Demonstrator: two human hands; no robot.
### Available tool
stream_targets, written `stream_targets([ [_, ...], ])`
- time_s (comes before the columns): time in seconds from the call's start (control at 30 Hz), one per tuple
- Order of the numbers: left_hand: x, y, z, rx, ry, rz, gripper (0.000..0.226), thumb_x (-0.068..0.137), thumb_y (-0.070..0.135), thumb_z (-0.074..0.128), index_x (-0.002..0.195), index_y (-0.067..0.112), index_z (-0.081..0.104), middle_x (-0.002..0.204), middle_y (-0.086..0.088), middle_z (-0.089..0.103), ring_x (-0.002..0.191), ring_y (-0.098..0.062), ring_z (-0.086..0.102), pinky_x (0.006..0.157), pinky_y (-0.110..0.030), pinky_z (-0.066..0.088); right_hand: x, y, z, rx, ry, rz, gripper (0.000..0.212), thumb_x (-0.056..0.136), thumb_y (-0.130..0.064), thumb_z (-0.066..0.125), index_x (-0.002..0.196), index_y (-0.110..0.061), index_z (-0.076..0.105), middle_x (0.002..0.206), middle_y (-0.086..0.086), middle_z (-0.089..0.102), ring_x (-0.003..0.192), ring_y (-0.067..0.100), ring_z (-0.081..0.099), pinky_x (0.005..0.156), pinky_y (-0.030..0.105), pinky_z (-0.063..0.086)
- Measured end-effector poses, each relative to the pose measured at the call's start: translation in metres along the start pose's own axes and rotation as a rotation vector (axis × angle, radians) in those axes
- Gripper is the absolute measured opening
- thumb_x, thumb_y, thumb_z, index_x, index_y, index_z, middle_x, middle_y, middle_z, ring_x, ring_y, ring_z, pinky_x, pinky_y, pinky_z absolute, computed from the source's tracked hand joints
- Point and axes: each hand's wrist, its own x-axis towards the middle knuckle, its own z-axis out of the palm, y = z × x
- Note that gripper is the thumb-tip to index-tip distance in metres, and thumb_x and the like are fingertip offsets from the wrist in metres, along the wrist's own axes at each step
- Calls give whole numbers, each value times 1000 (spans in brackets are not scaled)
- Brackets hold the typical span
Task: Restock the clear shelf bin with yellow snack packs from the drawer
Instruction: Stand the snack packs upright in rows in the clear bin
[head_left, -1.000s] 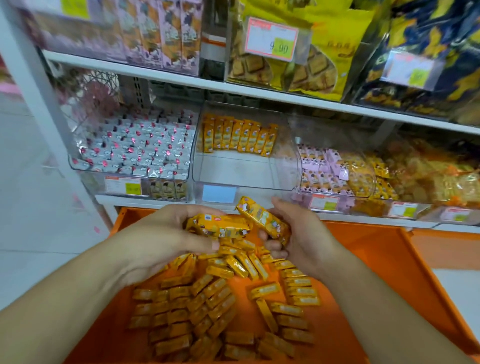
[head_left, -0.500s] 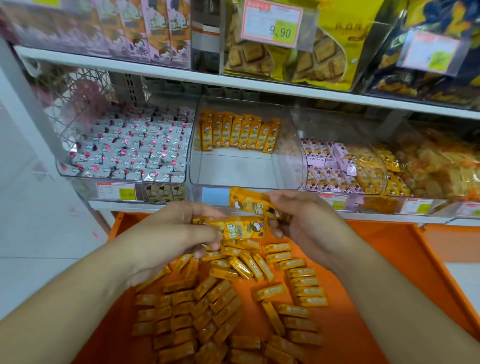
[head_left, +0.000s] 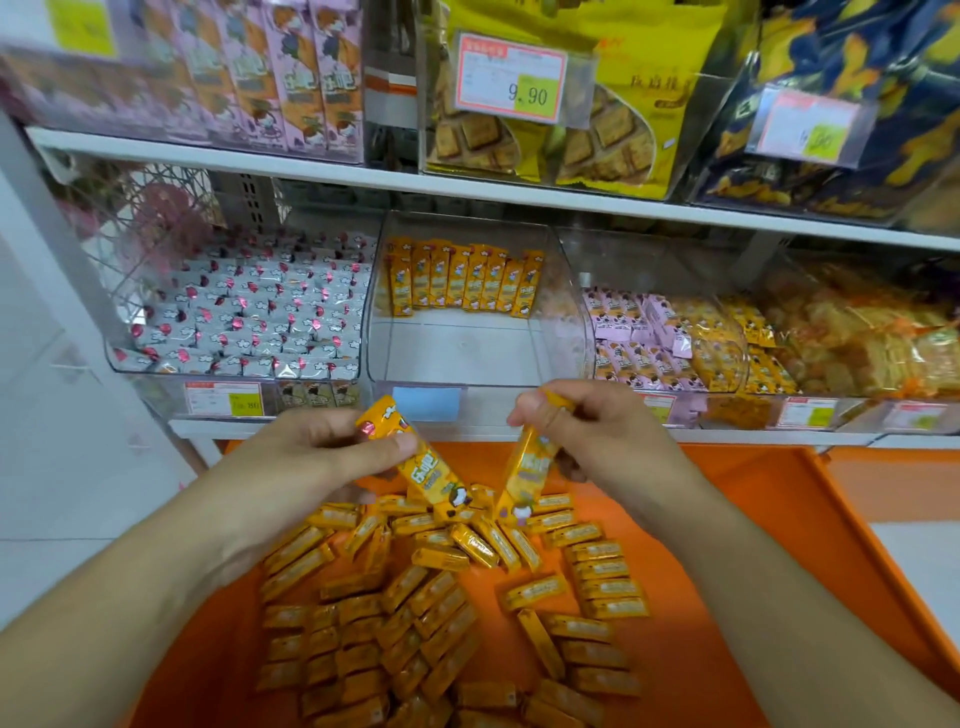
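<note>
Right now the left hand (head_left: 332, 457) is pinching one yellow snack pack (head_left: 415, 462) between thumb and curled fingers, while the right hand (head_left: 597, 436) is gripping another pack (head_left: 530, 467) hanging downward. Both are hovering over the orange drawer (head_left: 753, 545), where many loose packs (head_left: 441, 613) are lying. Beyond, the clear shelf bin (head_left: 467, 353) is holding a single back row (head_left: 462, 278).

- Top centre of the frame, I read "9.90" on the price tag (head_left: 511, 78) over the biscuit bags (head_left: 618, 140).
- Other tags are too blurred.
</note>
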Motion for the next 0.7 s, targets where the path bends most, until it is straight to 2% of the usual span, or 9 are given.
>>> stream_targets([
  [0.07, 1, -3, 5, -12, -18, -6, 28, 79, 35, 77, 101, 18, 82, 102, -8, 79, 97, -26, 77, 86, -46, 63, -3, 2, 10, -112, -80, -12, 28, 91, -42, 77, 93, -14, 76, 67, 3, 54, 56, 16, 46, 56, 33, 37],
  [0.13, 2, -5, 13, 32, -39, 23, 27, 78, 33, 79, 101, 21, 81, 99, -11, 77, 87, -28, 77, 72, -42, 65, -5, 4, 24, -93, -136, -10, 20, 88, -31, 82, 96, -14, 74, 66, -6, 61, 50, 4, 50, 53, 24, 42],
  [0.17, 2, -4, 18, 54, -61, 45, 26, 77, 32, 80, 101, 22, 81, 97, -12, 76, 82, -28, 76, 67, -40, 64, -6, 4, 30, -87, -140, -10, 22, 86, -30, 85, 96, -14, 73, 68, -4, 64, 50, 2, 51, 52, 23, 42],
  [0.23, 4, -3, 28, 87, -86, 83, 25, 77, 29, 82, 101, 25, 81, 93, -12, 74, 73, -26, 72, 61, -40, 62, -4, 3, 38, -108, -112, -15, 26, 85, -35, 86, 93, -15, 71, 76, 10, 68, 48, 8, 53, 53, 31, 46],
  [0.3, 10, -1, 33, 100, -72, 103, 25, 75, 29, 83, 99, 26, 80, 90, -12, 73, 68, -24, 69, 61, -40, 63, -2, 0, 35, -86, -93, -18, 22, 90, -32, 81, 91, -13, 70, 78, 15, 68, 47, 18, 56, 56, 39, 51],
  [0.4, 20, 6, 35, 64, -32, 119, 26, 73, 28, 84, 98, 26, 80, 87, -15, 69, 64, -21, 66, 62, -40, 64, 1, -5, 22, 27, -119, -13, 13, 97, -18, 72, 98, -5, 67, 73, 10, 64, 56, 26, 61, 63, 37, 54],
  [0.47, 26, 14, 35, 47, -6, 130, 30, 72, 24, 86, 101, 25, 80, 90, -19, 68, 63, -21, 67, 61, -40, 64, 3, -7, 13, 71, -137, -16, 14, 99, -10, 68, 107, 2, 66, 80, 15, 66, 61, 29, 63, 65, 35, 56],
  [0.6, 46, 34, 43, 156, -18, 176, 22, 79, 18, 88, 96, 28, 78, 89, -18, 68, 62, -27, 67, 64, -50, 65, 14, -6, -2, 55, -79, -61, 19, 97, -4, 70, 116, -4, 66, 98, 27, 69, 62, 28, 64, 66, 37, 58],
  [0.7, 67, 51, 48, 271, -37, 228, 22, 82, 22, 87, 97, 31, 74, 93, -13, 72, 67, -41, 70, 64, -59, 61, 25, -11, -17, 53, -25, -105, 21, 96, -7, 72, 116, -9, 68, 98, 15, 74, 68, 25, 69, 70, 34, 59],
])
